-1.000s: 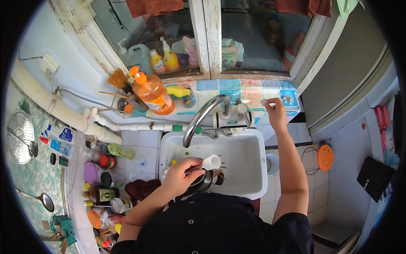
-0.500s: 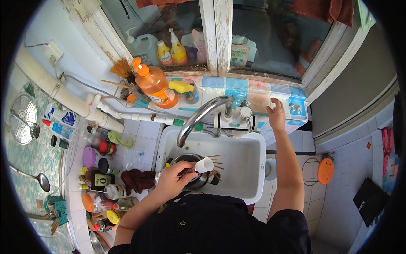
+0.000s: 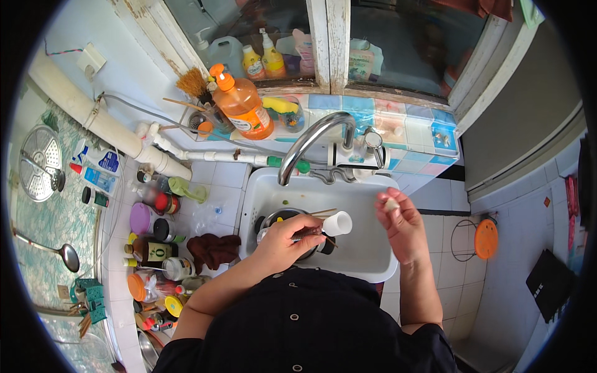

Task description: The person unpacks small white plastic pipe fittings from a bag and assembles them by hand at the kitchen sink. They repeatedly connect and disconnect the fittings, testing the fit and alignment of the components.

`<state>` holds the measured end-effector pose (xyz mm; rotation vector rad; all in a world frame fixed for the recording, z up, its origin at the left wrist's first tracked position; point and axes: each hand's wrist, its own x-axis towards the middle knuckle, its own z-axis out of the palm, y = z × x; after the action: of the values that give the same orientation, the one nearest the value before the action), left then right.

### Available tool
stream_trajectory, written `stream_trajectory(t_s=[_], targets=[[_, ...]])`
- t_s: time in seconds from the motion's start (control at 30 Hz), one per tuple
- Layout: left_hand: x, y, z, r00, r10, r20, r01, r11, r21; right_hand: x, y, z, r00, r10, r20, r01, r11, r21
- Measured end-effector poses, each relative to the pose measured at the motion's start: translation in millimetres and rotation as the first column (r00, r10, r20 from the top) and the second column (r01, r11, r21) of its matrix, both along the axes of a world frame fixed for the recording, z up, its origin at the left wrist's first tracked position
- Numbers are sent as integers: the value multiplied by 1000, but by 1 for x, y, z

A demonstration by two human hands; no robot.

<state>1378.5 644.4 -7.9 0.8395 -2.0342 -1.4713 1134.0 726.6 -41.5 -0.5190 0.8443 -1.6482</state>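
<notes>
My left hand (image 3: 281, 244) is closed around a thing with a dark ribbed neck (image 3: 309, 234) and a white cup-shaped end (image 3: 337, 224), which points right over the sink. Fingers hide the rest of it. To the right, above the sink's right rim, my right hand (image 3: 403, 231) pinches a small whitish lump (image 3: 391, 204) too small to name. Below my left hand, the white sink (image 3: 367, 264) holds a dark round pot (image 3: 273, 217), partly covered, and some chopsticks (image 3: 324, 211). The chrome faucet (image 3: 311, 140) arches over the sink's back.
An orange pump bottle (image 3: 244, 109) and a glass with a yellow-green sponge (image 3: 281, 105) stand on the tiled ledge (image 3: 376, 118). Several jars and bottles (image 3: 152, 248) crowd the left counter beside a brown cloth (image 3: 213, 251). An orange disc (image 3: 486, 239) is at the right.
My right hand has come from the ledge down toward the sink's right rim, with the small whitish lump now in its fingers. My left hand still holds the white-ended thing.
</notes>
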Motion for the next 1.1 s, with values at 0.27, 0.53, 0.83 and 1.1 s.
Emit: stream_trajectory(t_s=[0.27,0.53,0.83,1.1], targets=[[9,8,10,995,-70,-65,68,997,-28,72,9,44,958,65,-279,-152,940,-305],[28,7,13,995,-80,-67,75,995,-73,96,9,59,459,-263,-849,-138,922,-361],[39,3,14,990,-97,-105,84,989,-123,111,7,62,52,-579,-813,3,815,-580],[39,4,11,993,-55,-103,37,985,-168,109,9,70,-347,-630,-695,-87,760,-645]])
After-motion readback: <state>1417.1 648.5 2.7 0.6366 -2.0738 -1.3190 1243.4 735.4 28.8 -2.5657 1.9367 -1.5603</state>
